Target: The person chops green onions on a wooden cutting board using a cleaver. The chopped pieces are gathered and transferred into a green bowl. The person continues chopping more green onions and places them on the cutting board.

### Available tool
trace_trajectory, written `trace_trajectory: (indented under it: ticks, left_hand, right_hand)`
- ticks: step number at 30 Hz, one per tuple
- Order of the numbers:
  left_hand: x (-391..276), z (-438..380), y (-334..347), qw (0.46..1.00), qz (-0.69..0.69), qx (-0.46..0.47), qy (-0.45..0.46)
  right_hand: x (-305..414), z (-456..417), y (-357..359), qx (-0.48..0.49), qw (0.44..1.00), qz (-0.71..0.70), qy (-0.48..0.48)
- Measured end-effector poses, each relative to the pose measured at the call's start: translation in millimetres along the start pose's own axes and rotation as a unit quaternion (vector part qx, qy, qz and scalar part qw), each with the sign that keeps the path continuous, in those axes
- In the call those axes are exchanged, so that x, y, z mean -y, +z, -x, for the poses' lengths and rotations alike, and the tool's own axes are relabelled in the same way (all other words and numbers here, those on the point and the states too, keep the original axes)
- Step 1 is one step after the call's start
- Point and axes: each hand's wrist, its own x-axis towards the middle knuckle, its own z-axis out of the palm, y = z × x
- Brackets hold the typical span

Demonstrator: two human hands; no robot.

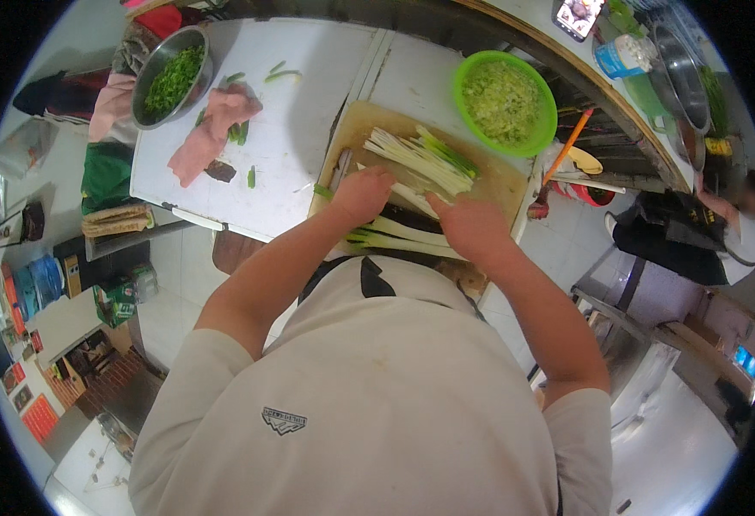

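My left hand (366,193) and my right hand (474,226) are both over a wooden cutting board (503,184), with a white scallion stalk (414,198) between them. The left fingers are closed on its left end. My right fingertips touch its right end; whether they grip it is hard to tell. Beyond the hands lies a bundle of split scallion strips (416,161), white with some green. Whole scallions (403,237) lie nearer my body. At the board's left edge rests what looks like a knife (340,169), partly hidden.
A green plastic bowl of chopped scallion (505,103) stands at the board's far right. On the white table are a pink cloth (213,132), scallion scraps and a metal bowl of chopped greens (174,84). Another person (726,219) is at the far right.
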Motion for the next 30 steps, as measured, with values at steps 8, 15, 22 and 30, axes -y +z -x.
trace_trajectory:
  ticks: [8,15,22,30]
  left_hand:
    - [-7,-2,-9,1.000,0.005,0.012,-0.018]
    - [-9,-2,-12,0.999,-0.006,0.042,-0.019]
    - [-8,-7,-12,0.998,-0.027,0.057,-0.005]
    - [-78,-28,-44,0.969,0.211,0.031,-0.129]
  right_hand:
    - [21,-42,-4,0.030,0.999,0.002,-0.025]
    - [-4,-26,23,0.061,0.998,0.019,0.001]
    - [-36,28,20,0.072,0.996,0.005,0.045]
    - [-44,52,-7,-0.061,0.991,-0.075,0.092]
